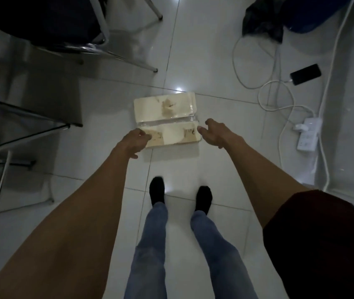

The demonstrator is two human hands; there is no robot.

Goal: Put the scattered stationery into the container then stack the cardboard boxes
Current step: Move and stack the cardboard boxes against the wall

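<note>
A flat, pale cardboard box (167, 117) lies on the white tiled floor in front of my feet, with clear tape across its top and torn brown patches. My left hand (134, 142) reaches down to the box's near left corner, fingers loosely curled over the edge. On the other side my right hand (212, 132) hovers at the box's right edge, fingers spread and slightly bent, thumb near the tape. Whether either hand touches the box I cannot tell. No stationery or container shows.
A chair (64, 29) with metal legs stands at the back left, a glass table edge (20, 117) at the left. To the right lie a phone (305, 74), white cables (275, 98) and a power strip (308, 134). A dark bag (262, 20) sits at the back.
</note>
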